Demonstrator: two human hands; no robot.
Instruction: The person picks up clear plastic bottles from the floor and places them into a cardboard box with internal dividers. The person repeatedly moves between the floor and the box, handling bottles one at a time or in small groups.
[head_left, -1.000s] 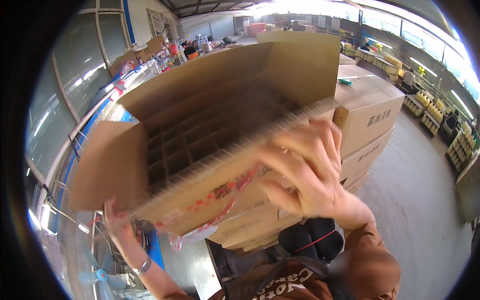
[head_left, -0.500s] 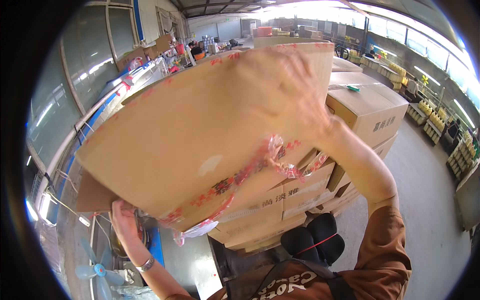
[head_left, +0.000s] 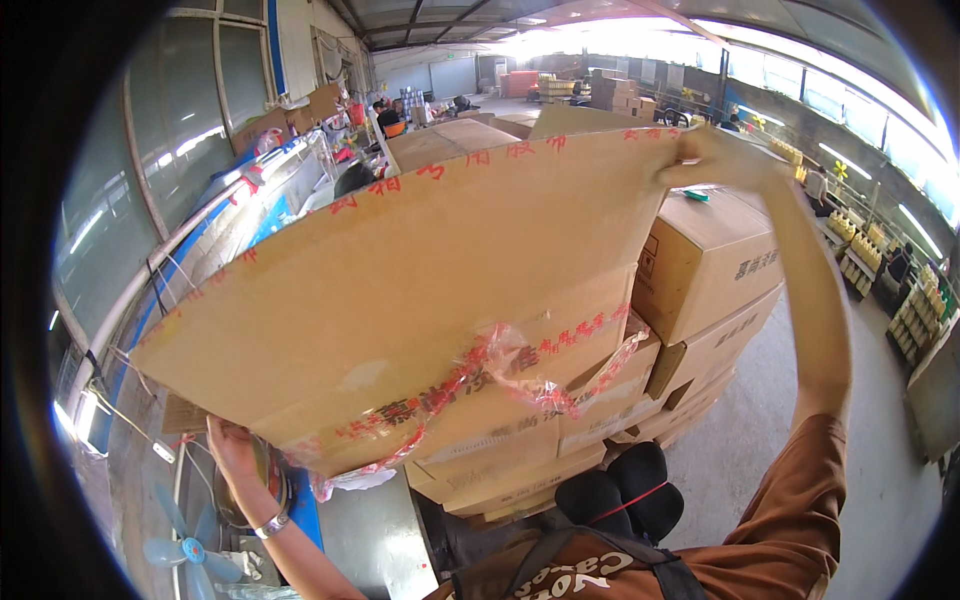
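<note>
A large brown cardboard box (head_left: 430, 270) fills the middle of the head view, its broad panel tilted toward me. My left hand (head_left: 232, 450) is closed on its lower left corner, the fingers partly hidden behind the cardboard. At the upper right corner my right hand (head_left: 725, 160) grips the panel's edge, slightly blurred. Clear tape with red print (head_left: 500, 360) hangs loose and crumpled across the box's lower part, and more red-printed tape runs along the upper edge. The inside of the box is hidden from me.
Stacked cartons (head_left: 705, 265) stand to the right, with a small green object (head_left: 697, 196) on top. A metal tabletop (head_left: 365, 530) lies below the box. A blue fan (head_left: 193, 550) is at lower left. Racks of bottles (head_left: 870, 240) line the far right.
My right hand has moved from the panel's face to its upper right corner. The box panel has shifted lower and left, and my left hand has moved slightly with it.
</note>
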